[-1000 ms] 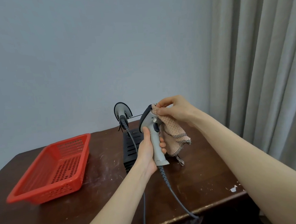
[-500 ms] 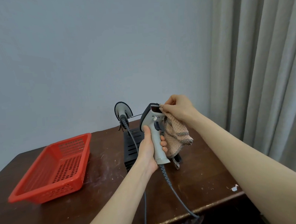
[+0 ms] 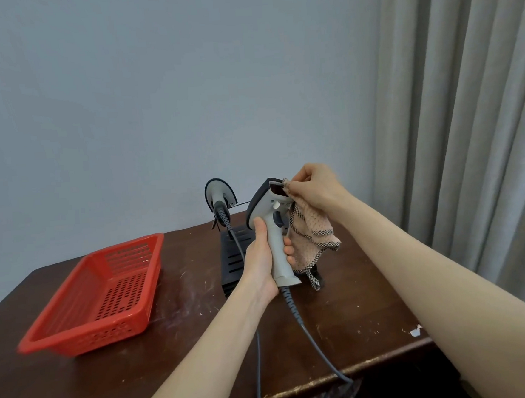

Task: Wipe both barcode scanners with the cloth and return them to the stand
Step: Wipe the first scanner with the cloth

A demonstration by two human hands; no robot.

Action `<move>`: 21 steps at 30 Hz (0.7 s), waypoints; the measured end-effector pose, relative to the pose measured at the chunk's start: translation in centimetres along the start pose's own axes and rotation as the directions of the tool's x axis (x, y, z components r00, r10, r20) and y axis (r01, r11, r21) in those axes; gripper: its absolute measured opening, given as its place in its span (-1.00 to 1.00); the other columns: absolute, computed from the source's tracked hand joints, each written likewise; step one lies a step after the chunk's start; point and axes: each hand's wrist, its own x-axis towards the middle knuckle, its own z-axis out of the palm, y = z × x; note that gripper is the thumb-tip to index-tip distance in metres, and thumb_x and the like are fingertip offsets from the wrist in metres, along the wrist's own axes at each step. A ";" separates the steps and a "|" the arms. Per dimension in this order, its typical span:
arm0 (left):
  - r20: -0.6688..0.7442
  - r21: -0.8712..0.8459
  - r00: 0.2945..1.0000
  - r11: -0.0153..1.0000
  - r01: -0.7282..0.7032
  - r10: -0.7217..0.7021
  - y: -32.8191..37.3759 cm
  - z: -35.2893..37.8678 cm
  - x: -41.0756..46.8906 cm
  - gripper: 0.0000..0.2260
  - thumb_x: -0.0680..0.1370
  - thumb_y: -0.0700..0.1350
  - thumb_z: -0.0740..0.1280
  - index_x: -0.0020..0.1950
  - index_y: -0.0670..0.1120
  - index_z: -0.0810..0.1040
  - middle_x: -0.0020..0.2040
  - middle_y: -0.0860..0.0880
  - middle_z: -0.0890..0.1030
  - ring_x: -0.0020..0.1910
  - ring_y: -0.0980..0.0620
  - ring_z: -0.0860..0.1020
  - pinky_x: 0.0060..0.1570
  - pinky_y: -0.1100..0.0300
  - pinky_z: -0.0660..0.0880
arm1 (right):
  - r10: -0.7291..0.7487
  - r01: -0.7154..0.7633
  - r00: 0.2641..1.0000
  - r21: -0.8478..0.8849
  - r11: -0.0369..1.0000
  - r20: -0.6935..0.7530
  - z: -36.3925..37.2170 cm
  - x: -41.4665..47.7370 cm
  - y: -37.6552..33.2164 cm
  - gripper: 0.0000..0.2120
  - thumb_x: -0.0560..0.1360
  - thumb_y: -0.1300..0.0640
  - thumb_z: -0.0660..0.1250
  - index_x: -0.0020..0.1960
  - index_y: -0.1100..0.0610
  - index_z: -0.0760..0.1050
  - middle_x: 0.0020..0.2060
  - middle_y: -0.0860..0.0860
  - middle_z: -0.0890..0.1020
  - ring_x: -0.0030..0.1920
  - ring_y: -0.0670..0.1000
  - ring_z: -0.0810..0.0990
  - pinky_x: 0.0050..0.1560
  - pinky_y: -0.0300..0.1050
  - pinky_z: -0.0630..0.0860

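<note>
My left hand [image 3: 263,257] grips the handle of a grey barcode scanner [image 3: 274,226], holding it upright above the table. With my right hand [image 3: 315,189] I pinch a pink cloth [image 3: 312,235] with a checked border against the scanner's dark front window. The rest of the cloth hangs down beside the handle. A second scanner [image 3: 219,198] sits head-up on the black stand [image 3: 234,256] behind, its cable trailing down. The held scanner's coiled cable [image 3: 297,311] runs off the table's front edge.
A red perforated plastic basket [image 3: 106,290] lies on the left of the dark wooden table [image 3: 356,316]. Grey curtains [image 3: 467,122] hang at the right. A plain wall stands behind the table.
My right hand has slid the cloth from the scanner's top down onto its front window. The scanner has turned slightly. The left hand's grip is unchanged.
</note>
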 end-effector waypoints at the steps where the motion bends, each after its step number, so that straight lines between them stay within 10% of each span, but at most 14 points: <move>1: -0.001 0.011 1.000 1.000 -0.002 0.002 0.0 0.1 0.0 -0.53 0.52 0.28 0.17 -0.12 -0.15 0.51 -0.45 -0.01 0.46 -0.58 0.12 0.41 -0.61 0.33 0.38 | 0.004 -0.004 1.000 -0.014 1.000 -0.012 -0.1 0.0 0.1 -0.82 0.39 0.14 0.41 -0.33 0.02 0.45 -0.36 -0.08 0.54 -0.18 0.00 0.53 -0.17 -0.10 0.46; 11: 0.001 0.076 0.999 0.996 -0.037 0.037 0.0 0.1 0.2 -0.52 0.53 0.27 0.16 -0.15 -0.15 0.51 -0.43 -0.02 0.47 -0.55 0.11 0.40 -0.59 0.29 0.37 | -0.007 0.026 0.994 -0.178 0.984 0.106 -1.4 0.2 -0.6 -0.81 0.36 0.22 0.39 -0.37 0.05 0.46 -0.41 -0.05 0.52 -0.34 -0.07 0.46 -0.36 -0.21 0.35; 21: -0.016 0.048 1.000 0.999 -0.026 0.026 -0.2 -0.1 0.1 -0.54 0.54 0.26 0.17 -0.09 -0.16 0.51 -0.45 -0.02 0.47 -0.56 0.11 0.40 -0.59 0.30 0.38 | 0.002 -0.048 0.973 0.193 0.980 0.231 -1.3 -1.5 -1.5 -0.96 0.39 0.19 0.49 -0.20 0.10 0.63 -0.37 -0.02 0.62 -0.40 -0.11 0.58 -0.39 -0.29 0.52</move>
